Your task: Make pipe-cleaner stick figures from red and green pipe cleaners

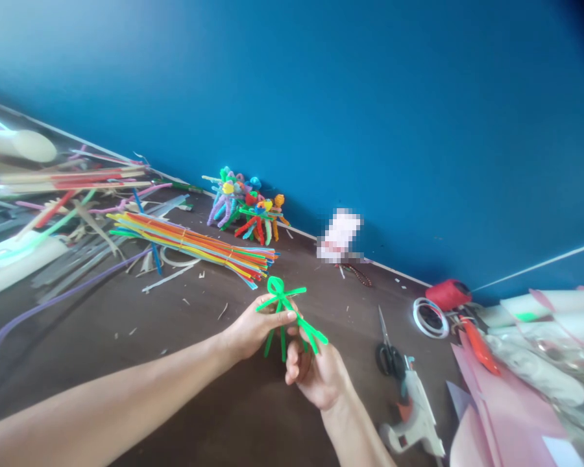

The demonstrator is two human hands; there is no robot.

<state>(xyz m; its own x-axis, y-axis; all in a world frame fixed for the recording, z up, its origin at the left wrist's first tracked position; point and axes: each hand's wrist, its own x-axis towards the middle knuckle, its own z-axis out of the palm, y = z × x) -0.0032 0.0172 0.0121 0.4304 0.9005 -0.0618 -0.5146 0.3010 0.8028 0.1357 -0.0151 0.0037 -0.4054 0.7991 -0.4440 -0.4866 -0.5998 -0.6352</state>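
A green pipe-cleaner figure (286, 310) with a looped head and thin limbs is held between both hands above the dark brown table (199, 389). My left hand (255, 327) pinches its middle from the left, fingers closed on it. My right hand (316, 373) grips the lower green strands from below, fingers curled round them. A bundle of many-coloured pipe cleaners (194, 245) lies on the table beyond the hands. A heap of finished pipe-cleaner figures (246, 206) stands against the blue wall (370, 97).
Black-handled scissors (388, 350) and a white glue gun (416, 415) lie to the right. Further right are a white tape ring (429, 318), a red thread spool (448, 294) and pink paper sheets (506, 415). Loose sticks and strips (68, 194) clutter the left. A purple cord (43, 305) crosses the table.
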